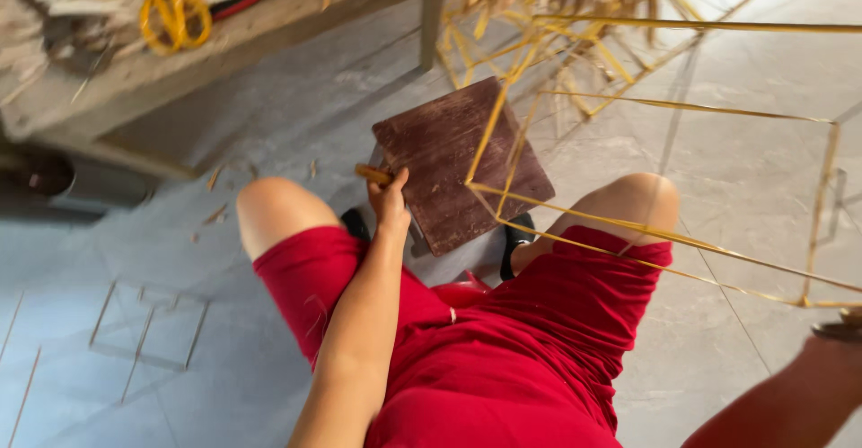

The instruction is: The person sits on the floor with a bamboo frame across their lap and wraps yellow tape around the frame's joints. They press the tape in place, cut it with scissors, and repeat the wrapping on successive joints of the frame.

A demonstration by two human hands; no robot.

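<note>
Between the knees, a short wooden stick (pixel 373 174) is pinched by the left hand (pixel 391 201) fingers beside a brown board (pixel 449 156); the bamboo frame (pixel 664 107) reaches toward the right hand (pixel 844 327), whose fingers cannot be told.

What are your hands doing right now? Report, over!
Left hand gripping a small wooden stick by the brown board. Right hand at frame edge, holding the bamboo strip frame. Nothing in the way.

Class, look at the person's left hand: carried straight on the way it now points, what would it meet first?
Probably the dark wooden board: the left hand points up the picture toward its near edge, though depth is unclear.
</note>
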